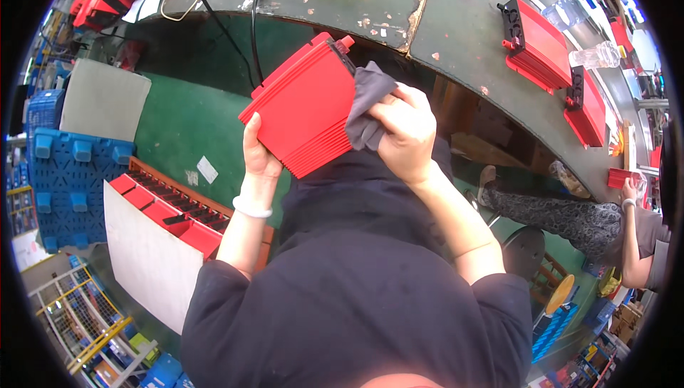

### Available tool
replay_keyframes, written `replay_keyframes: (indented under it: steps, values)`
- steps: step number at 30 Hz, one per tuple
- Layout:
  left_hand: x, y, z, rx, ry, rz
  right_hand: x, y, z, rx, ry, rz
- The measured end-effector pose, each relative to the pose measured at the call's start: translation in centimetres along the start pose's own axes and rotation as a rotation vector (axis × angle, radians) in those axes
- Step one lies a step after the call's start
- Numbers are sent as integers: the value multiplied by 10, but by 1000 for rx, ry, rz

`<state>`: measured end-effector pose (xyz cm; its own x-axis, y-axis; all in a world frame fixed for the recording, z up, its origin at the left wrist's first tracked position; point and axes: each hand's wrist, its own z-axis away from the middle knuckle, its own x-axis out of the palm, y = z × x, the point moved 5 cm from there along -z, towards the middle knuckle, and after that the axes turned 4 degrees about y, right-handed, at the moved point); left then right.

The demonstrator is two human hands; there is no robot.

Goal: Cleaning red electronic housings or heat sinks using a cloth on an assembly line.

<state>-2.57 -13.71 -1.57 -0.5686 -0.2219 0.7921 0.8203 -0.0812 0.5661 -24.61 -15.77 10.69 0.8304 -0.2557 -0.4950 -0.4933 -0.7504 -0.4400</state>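
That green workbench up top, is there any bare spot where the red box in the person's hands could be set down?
Yes: the workbench is bare between the black cables and the two red units lying toward its right. Further right it is crowded with plastic bottles and more red parts. The left hand holds the red box; the right hand presses a grey cloth on it.

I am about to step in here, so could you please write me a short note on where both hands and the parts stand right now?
Left hand: grips the lower left edge of the red ribbed casing, held up over the lap.
Right hand: presses a grey cloth against the casing's right end.
Nearby: more red casings in the tray at the left, two red casings on the green workbench.
Done: cannot tell how much is wiped.
Left: probably finishing the wipe.
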Motion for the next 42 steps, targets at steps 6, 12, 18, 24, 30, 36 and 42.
replay_keyframes:
  steps: [6,12,18,24,30,36,42]
  values:
    - [-9,8,-6,67,9,-25,13,-46,28,-204,-372,-380]
    - [-15,26,-6,189,54,10,-2,10,62,1071,-338,-989]
    - [-6,16,-5,196,7,9,37,1,57,840,-77,-1121]
    - [4,15,-4,151,-60,-5,43,4,42,966,35,-1016]
    - [-15,18,9,29,-273,-160,30,13,39,851,22,-1120]
    - [2,36,16,-205,-268,-682,4,27,33,740,-47,-976]
    - [29,38,1,-87,-380,-712,18,40,23,895,-235,-1032]
